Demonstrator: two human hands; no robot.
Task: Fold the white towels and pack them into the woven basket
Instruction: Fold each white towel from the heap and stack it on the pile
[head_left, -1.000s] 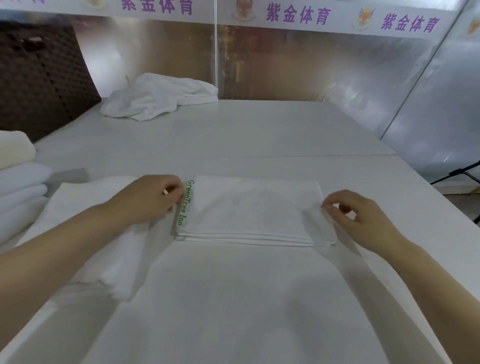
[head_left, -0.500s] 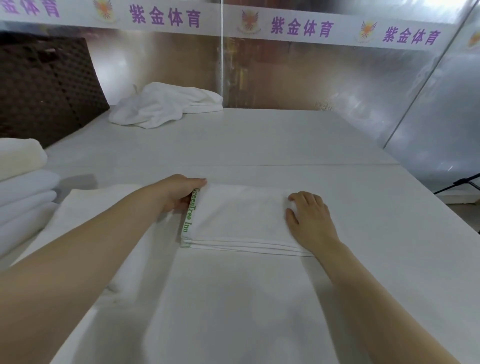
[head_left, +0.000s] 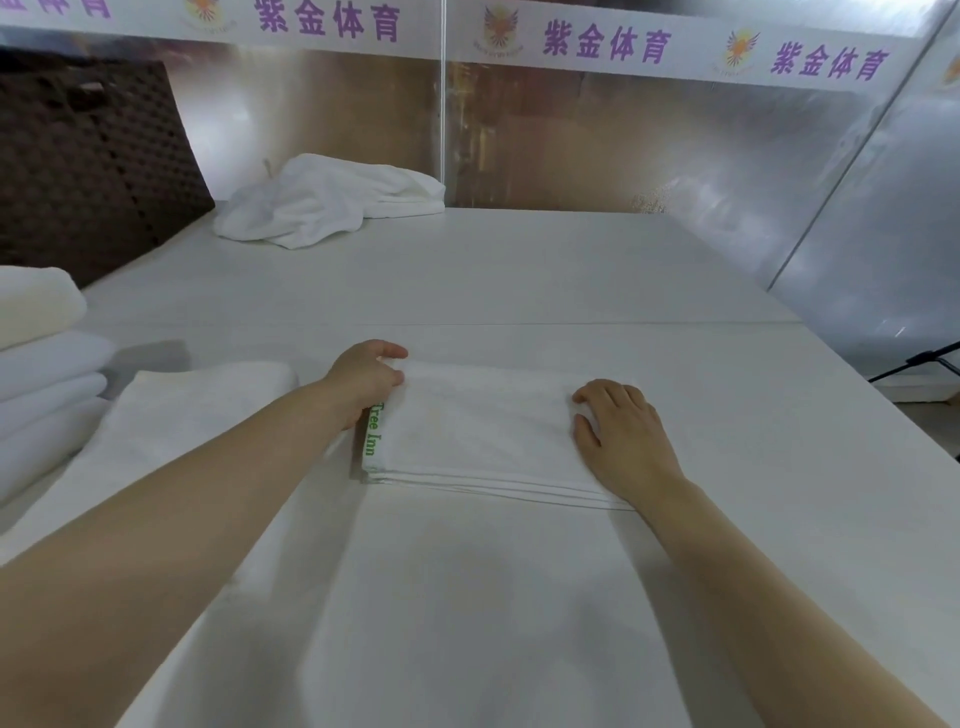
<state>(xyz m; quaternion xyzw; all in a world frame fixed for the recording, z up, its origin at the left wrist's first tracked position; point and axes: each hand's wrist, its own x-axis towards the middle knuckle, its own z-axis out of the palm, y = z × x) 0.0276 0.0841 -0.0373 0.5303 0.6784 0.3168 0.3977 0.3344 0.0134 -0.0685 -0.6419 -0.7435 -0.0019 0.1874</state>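
Wide white tabletop (head_left: 519, 270); reflective silver foil wall panels (head_left: 649, 156) behind; white banner with purple Chinese characters (head_left: 602, 41) along top; soft glare on foil.

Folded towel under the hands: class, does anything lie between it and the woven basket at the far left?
Nothing visible blocks it. Both the left hand and the right hand rest on the folded towel. Bare table runs from it to the woven basket; the crumpled towels lie to the right of that path.
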